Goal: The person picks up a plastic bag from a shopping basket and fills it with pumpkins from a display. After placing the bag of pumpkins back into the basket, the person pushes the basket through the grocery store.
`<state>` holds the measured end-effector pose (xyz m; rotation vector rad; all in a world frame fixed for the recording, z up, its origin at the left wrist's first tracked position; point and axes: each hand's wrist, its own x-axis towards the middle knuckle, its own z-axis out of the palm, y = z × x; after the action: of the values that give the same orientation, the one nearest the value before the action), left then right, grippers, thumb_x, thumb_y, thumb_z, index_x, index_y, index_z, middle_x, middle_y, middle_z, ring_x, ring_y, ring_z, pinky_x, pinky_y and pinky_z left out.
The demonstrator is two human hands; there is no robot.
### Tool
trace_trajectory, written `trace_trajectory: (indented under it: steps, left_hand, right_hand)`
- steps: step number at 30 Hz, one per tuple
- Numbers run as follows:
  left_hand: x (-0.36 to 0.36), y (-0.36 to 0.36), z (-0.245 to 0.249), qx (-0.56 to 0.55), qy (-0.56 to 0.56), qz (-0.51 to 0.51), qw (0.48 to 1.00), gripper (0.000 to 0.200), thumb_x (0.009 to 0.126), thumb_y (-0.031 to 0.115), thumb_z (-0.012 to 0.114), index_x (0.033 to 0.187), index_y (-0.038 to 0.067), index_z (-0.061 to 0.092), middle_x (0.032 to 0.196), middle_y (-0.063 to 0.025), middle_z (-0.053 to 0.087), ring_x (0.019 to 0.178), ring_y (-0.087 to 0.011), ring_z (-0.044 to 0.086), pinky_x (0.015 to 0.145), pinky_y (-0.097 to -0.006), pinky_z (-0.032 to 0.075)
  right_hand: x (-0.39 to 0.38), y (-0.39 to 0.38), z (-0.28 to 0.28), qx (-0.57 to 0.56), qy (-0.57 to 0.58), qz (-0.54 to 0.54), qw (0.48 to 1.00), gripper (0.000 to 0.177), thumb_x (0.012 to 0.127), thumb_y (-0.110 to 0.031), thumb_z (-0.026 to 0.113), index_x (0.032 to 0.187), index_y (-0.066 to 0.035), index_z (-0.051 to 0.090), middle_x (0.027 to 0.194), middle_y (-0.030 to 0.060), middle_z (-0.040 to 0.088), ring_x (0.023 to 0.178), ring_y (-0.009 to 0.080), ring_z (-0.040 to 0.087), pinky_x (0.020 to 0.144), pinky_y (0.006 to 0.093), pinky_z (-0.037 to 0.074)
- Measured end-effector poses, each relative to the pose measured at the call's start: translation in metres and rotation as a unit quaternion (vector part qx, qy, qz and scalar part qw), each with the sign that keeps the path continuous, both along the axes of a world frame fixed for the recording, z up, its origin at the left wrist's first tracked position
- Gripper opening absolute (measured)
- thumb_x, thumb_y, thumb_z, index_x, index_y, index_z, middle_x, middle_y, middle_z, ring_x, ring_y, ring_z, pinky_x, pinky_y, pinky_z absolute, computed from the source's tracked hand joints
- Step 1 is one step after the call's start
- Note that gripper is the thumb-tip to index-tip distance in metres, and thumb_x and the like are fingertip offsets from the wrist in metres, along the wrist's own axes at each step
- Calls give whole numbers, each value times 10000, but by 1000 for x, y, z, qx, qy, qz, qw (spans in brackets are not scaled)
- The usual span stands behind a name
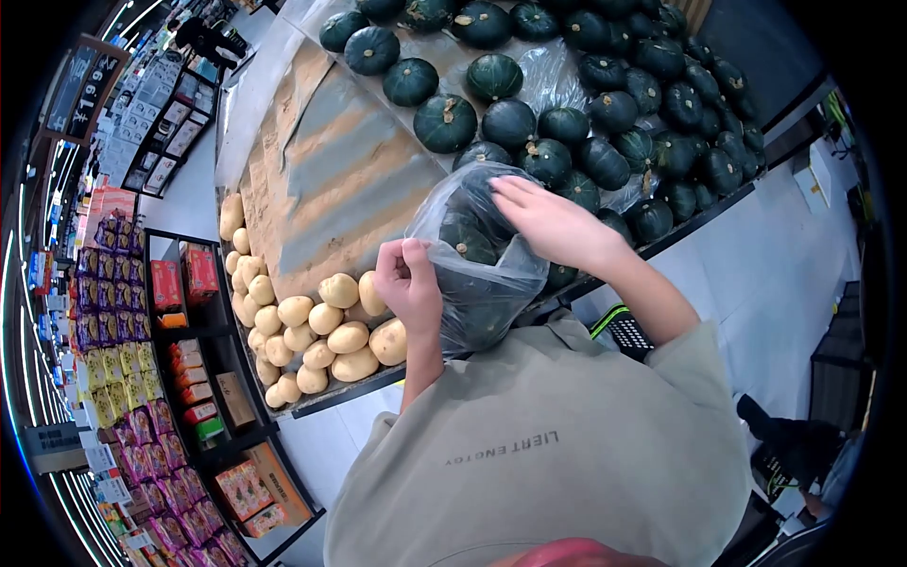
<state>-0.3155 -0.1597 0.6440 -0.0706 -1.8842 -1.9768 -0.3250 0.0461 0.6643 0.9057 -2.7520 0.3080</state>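
A clear plastic bag [472, 298] with dark green kabocha squash [466, 238] inside hangs against the front edge of the produce stand. At the bag's left rim, my left hand [408, 283] is closed, its fingers pinching the plastic. My right hand [557, 225] reaches over the bag's mouth from the right, fingers stretched out and lying along its upper rim, fingertips at a dark squash seen through the film. The right thumb is hidden beneath the hand. Pale potatoes [348, 337] lie just left of my left hand.
Many loose kabocha squash [445, 123] cover the stand's far and right parts. Brown cardboard [331, 180] lines its left part. Shelves of packaged snacks [104, 283] stand on the left. Another person [203, 40] is at the far upper left, beyond the aisle floor [194, 161].
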Motion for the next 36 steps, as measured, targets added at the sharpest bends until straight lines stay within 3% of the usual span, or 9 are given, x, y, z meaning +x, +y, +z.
trace_trajectory:
  steps: [4, 8, 11, 14, 19, 24, 27, 31, 36]
  left_hand:
    - [-2, 1, -1, 43, -55, -31, 997, 231, 873, 189, 511, 708, 28, 515, 543, 67, 431, 465, 8, 344, 427, -154, 243]
    - [-7, -7, -10, 25, -57, -5, 998, 228, 864, 159, 515, 681, 25, 499, 530, 47, 415, 435, -12, 330, 407, -154, 257]
    - [-3, -14, -13, 16, -82, -13, 996, 234, 861, 159, 521, 670, 26, 495, 525, 48, 412, 440, -10, 333, 409, -154, 256]
    - [-3, -17, -12, -6, -79, -16, 997, 237, 858, 159, 523, 662, 30, 493, 519, 52, 406, 442, -8, 334, 408, -155, 247]
    - [7, -17, -4, -1, -78, -34, 996, 219, 862, 145, 522, 678, 33, 482, 550, 67, 426, 473, 14, 338, 427, -150, 239]
    - [11, -18, -6, -19, -68, -29, 997, 211, 854, 132, 528, 673, 31, 485, 544, 67, 426, 471, 14, 340, 424, -149, 237]
    - [12, -18, -1, -39, -63, -26, 997, 206, 846, 127, 534, 670, 27, 495, 539, 66, 427, 472, 10, 343, 426, -155, 242]
    - [14, -21, -4, -64, -50, -15, 997, 203, 832, 132, 546, 666, 18, 513, 535, 60, 434, 474, -2, 351, 429, -168, 254]
    - [15, -21, -8, -91, -35, -17, 995, 214, 852, 141, 523, 671, 31, 493, 523, 44, 440, 448, -12, 371, 410, -154, 267]
  right_hand:
    - [70, 34, 36, -47, -175, -56, 982, 222, 696, -6, 535, 908, 44, 577, 1060, 177, 558, 999, 324, 522, 847, 364, 440]
    - [118, 37, 59, -105, -345, 112, 926, 121, 727, -52, 537, 797, 25, 598, 871, 126, 609, 795, 288, 588, 707, 349, 484]
    - [137, 39, 45, -189, -388, 201, 880, 113, 742, -60, 538, 794, 12, 609, 851, 105, 616, 777, 258, 594, 672, 321, 488]
    - [139, 40, 39, -207, -386, 178, 882, 103, 761, -63, 538, 808, -31, 624, 858, 62, 620, 749, 232, 592, 647, 303, 482]
    - [119, 43, 28, -245, -391, 112, 880, 101, 755, -98, 552, 747, -18, 613, 758, 97, 615, 712, 244, 595, 613, 302, 470]
    - [52, 8, 15, -404, -165, -120, 892, 121, 771, -90, 546, 742, 27, 561, 709, 115, 580, 630, 226, 564, 579, 294, 438]
    - [11, -21, -11, -410, -177, -119, 887, 208, 768, -172, 568, 858, 15, 565, 749, 146, 590, 686, 260, 594, 624, 321, 464]
    - [-7, -48, -16, -277, -273, -146, 910, 467, 758, -399, 569, 961, 22, 554, 852, 205, 606, 818, 329, 592, 737, 387, 456]
    - [0, -50, -6, -243, -261, -132, 925, 628, 691, -464, 619, 1060, 31, 501, 875, 229, 598, 850, 350, 582, 754, 395, 459]
